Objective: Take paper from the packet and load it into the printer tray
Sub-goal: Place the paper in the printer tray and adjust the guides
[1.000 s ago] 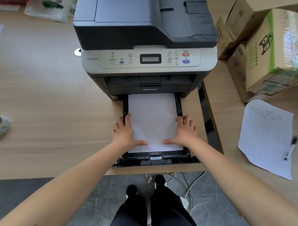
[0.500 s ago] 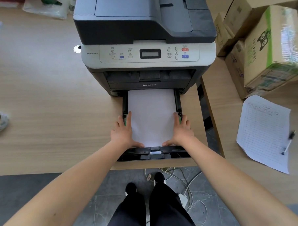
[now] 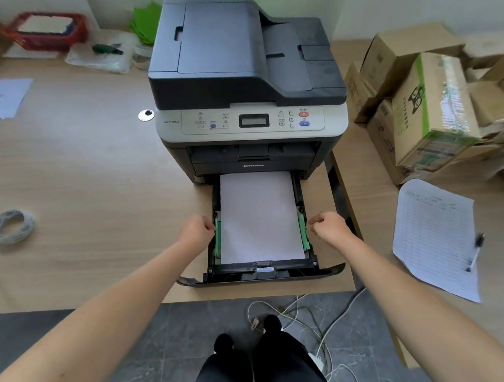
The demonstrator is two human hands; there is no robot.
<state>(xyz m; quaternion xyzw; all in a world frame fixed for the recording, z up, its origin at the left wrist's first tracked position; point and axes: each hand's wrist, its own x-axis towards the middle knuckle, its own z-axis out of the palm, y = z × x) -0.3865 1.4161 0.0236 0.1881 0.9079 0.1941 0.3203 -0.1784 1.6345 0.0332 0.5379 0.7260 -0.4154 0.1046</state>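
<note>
A grey and black printer (image 3: 245, 75) stands on the wooden desk. Its black paper tray (image 3: 260, 272) is pulled out toward me. A white stack of paper (image 3: 259, 216) lies flat in the tray between two green side guides (image 3: 303, 232). My left hand (image 3: 196, 230) hovers at the tray's left rim with fingers curled, holding nothing. My right hand (image 3: 329, 226) sits at the right rim, also curled and holding nothing. Neither hand touches the paper. No paper packet is in view.
Cardboard boxes (image 3: 426, 105) are stacked at the right. A printed sheet (image 3: 434, 237) with a pen (image 3: 475, 250) lies beside the tray. A tape roll (image 3: 11, 226) lies at the left, a red basket (image 3: 46, 31) at the back left. Cables (image 3: 302, 318) trail on the floor.
Both hands have lifted off the paper stack and moved outward to the tray's sides, fingers now curled. The view has pulled back and tilted up.
</note>
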